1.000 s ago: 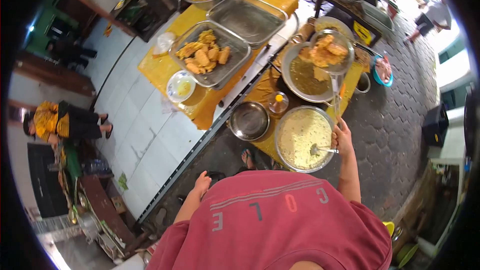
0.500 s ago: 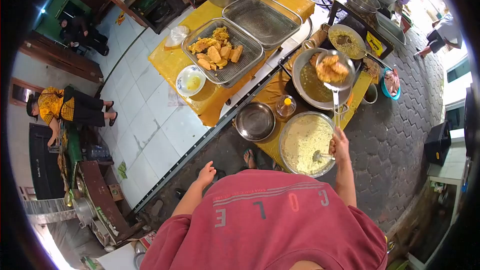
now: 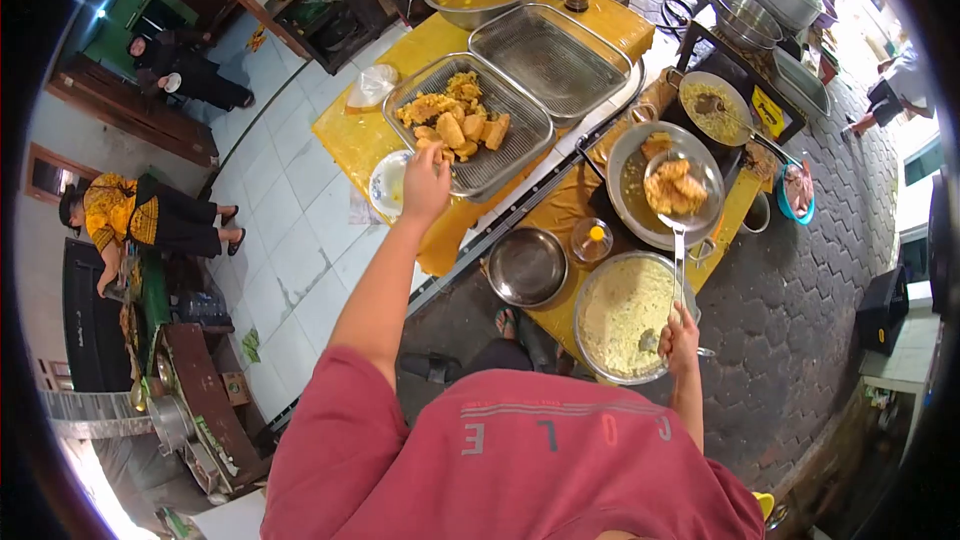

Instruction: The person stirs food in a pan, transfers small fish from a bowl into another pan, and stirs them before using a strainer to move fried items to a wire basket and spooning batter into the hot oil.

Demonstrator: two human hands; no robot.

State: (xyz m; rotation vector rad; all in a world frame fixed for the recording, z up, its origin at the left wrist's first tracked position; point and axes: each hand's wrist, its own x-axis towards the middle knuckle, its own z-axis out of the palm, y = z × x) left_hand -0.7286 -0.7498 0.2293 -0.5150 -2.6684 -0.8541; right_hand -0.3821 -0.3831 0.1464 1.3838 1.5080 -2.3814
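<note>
My right hand [image 3: 683,340] is closed around the long handle of a skimmer [image 3: 680,270]. Its bowl holds golden fried pieces [image 3: 676,188] above a wok [image 3: 625,155] of oil, where another piece [image 3: 655,145] shows. My left hand [image 3: 428,183] reaches over the near side of a mesh tray [image 3: 525,155], fingers bent together at the fried pieces [image 3: 455,128] heaped inside. Its fingertips touch a piece at the heap's near edge; the grip is partly hidden. Below the right hand's skimmer sits a large bowl of pale batter [image 3: 625,310] with a ladle [image 3: 650,340] in it.
Beside the left hand is a white bowl [image 3: 385,183]. A metal bowl [image 3: 527,267] and a yellow-capped bottle [image 3: 592,238] stand near the batter. A second mesh tray [image 3: 550,60] and another pan [image 3: 712,105] lie farther off. Two people [image 3: 125,210] [image 3: 185,70] are at left.
My left hand has swung up and forward from beside my body to the fried pieces in the tray. The skimmer with its pieces has lowered toward the wok.
</note>
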